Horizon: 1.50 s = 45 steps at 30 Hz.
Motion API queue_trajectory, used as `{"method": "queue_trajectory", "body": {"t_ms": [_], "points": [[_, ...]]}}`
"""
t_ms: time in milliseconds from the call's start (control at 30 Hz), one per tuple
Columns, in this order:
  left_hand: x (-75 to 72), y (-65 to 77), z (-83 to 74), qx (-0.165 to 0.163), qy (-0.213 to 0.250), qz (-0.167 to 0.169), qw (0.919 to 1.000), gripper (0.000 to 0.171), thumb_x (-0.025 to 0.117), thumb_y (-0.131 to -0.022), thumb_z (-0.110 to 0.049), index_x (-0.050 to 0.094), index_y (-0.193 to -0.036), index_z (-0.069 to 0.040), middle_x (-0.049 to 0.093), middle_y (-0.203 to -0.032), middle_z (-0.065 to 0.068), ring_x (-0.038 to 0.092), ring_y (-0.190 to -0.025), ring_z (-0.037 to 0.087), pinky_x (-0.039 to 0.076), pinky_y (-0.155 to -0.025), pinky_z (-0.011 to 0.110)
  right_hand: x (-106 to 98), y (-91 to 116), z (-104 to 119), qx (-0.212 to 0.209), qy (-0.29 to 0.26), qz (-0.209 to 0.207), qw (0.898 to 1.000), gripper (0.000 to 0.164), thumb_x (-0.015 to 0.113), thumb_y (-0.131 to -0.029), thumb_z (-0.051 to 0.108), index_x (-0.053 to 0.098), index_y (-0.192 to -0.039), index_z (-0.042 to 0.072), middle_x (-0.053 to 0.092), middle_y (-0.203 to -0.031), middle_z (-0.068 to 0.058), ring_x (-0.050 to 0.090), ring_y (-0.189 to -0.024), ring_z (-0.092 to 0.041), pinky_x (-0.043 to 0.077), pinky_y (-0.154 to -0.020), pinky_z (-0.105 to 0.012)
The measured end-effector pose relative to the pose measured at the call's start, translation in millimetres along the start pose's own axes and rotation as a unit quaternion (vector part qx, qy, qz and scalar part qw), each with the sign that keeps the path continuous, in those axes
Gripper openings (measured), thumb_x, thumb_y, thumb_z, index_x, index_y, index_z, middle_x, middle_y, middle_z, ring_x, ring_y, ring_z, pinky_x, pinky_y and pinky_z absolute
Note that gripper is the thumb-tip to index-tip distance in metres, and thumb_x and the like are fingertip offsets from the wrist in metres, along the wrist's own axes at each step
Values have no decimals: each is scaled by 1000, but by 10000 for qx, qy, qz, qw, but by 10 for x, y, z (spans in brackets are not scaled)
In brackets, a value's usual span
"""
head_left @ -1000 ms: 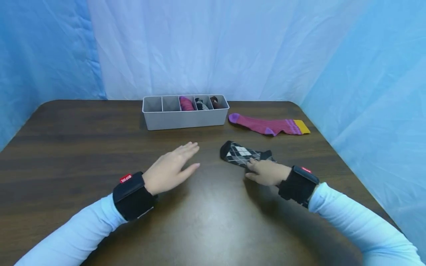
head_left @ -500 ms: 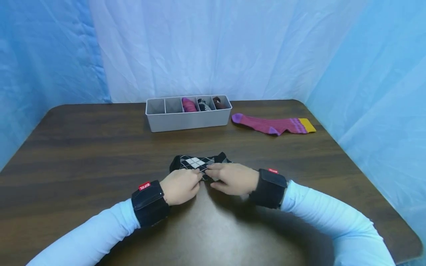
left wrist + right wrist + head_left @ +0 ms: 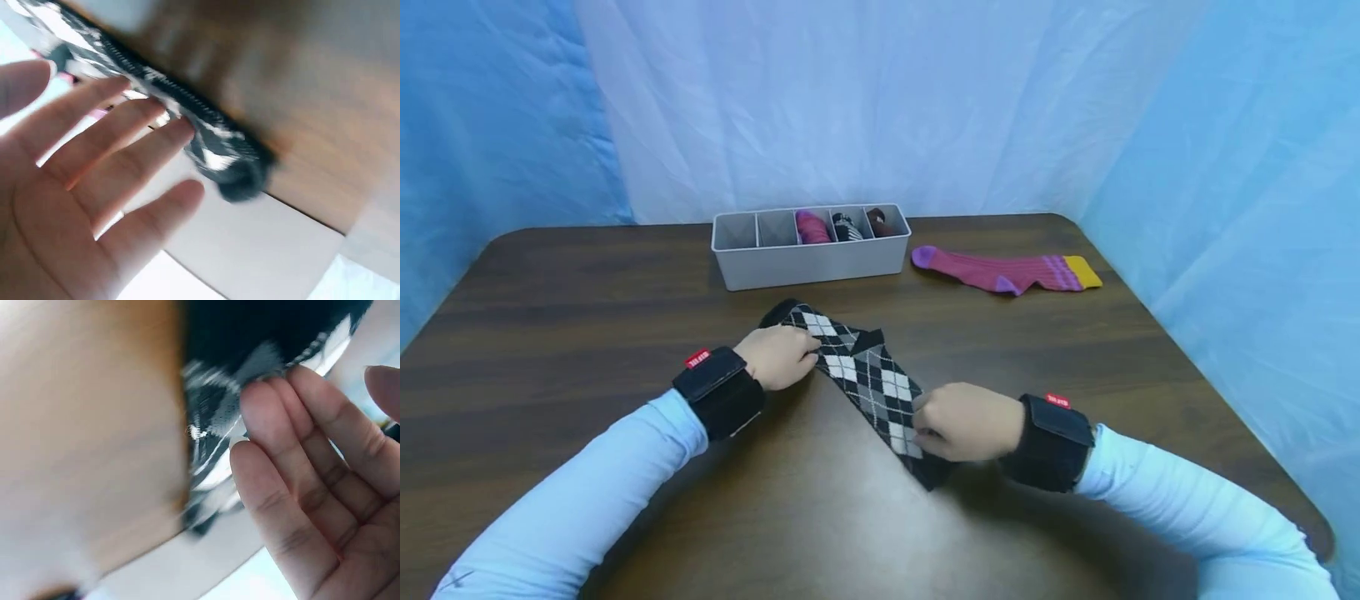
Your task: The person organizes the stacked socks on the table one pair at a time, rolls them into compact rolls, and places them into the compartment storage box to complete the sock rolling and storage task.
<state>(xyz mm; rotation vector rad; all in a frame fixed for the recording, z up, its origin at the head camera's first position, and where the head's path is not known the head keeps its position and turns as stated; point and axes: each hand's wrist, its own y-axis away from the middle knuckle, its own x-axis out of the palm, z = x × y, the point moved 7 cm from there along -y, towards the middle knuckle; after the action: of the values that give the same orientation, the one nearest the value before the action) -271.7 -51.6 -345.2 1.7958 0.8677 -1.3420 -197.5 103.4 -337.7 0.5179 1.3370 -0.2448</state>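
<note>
A black, grey and white argyle sock [image 3: 876, 392] lies slantwise on the table, its dark toe at the upper left and its cuff toward the lower right. My left hand [image 3: 778, 357] touches it near the toe; in the left wrist view that hand's fingers [image 3: 134, 165] are extended, tips right at the fabric. Over by the cuff, my right hand [image 3: 970, 421] touches the leg's right edge. The right wrist view has its fingers [image 3: 275, 487] only slightly bent, with the tips against the sock [image 3: 215, 412].
A grey divided bin [image 3: 812, 267] stands at the back, holding a rolled pink sock [image 3: 812, 227], a black-and-white one [image 3: 847, 227] and a brown one [image 3: 877, 222]. Right of it lies a flat pink sock [image 3: 1000, 271] with a yellow cuff. Blue curtains surround the dark wooden table [image 3: 587, 317].
From the right, the argyle sock has come left to the middle and turned, its cuff now toward me. My hands met over it, then spread apart, left toward the toe, right toward the cuff.
</note>
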Motion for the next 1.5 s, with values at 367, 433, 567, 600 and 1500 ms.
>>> {"method": "queue_trajectory", "body": {"t_ms": [367, 433, 567, 600, 1500], "points": [[144, -348, 86, -255, 153, 1076, 9938, 47, 39, -88, -20, 31, -133, -12, 22, -140, 13, 20, -128, 33, 17, -102, 47, 105, -303, 730, -1152, 426, -278, 9920, 25, 53, -82, 36, 61, -93, 15, 55, -81, 7, 47, -67, 1, 39, -59, -10], [166, -381, 78, -242, 139, 1083, 9937, 46, 39, -88, -20, 31, -133, -12, 23, -140, 12, 20, -129, 31, 16, -102, 48, 119, -330, 764, -1167, 443, -251, 9919, 27, 54, -81, 36, 61, -95, 15, 56, -82, 7, 48, -69, 1, 41, -62, -9], [200, -399, 94, -343, 157, 1095, 9933, 45, 39, -88, -20, 33, -132, -14, 24, -140, 10, 21, -129, 29, 14, -102, 50, 135, -347, 770, -1187, 283, -181, 9924, 27, 55, -81, 35, 61, -96, 14, 56, -82, 7, 48, -70, 1, 40, -62, -9], [207, -399, 98, -348, 163, 1097, 9932, 45, 40, -87, -20, 33, -132, -14, 24, -140, 10, 21, -129, 29, 14, -102, 51, 140, -348, 763, -1176, 227, -136, 9927, 27, 55, -81, 35, 61, -96, 14, 56, -83, 7, 48, -70, 1, 40, -63, -8], [189, 928, -950, 2197, -604, -644, 9716, 19, 67, -71, -24, 64, -87, -13, 53, -79, -6, 47, -72, 8, 40, -74, 24, 39, -198, 583, -611, -176, -27, 9980, 22, 63, -74, 36, 64, -87, 18, 53, -81, 8, 45, -64, 0, 39, -60, -14]]}}
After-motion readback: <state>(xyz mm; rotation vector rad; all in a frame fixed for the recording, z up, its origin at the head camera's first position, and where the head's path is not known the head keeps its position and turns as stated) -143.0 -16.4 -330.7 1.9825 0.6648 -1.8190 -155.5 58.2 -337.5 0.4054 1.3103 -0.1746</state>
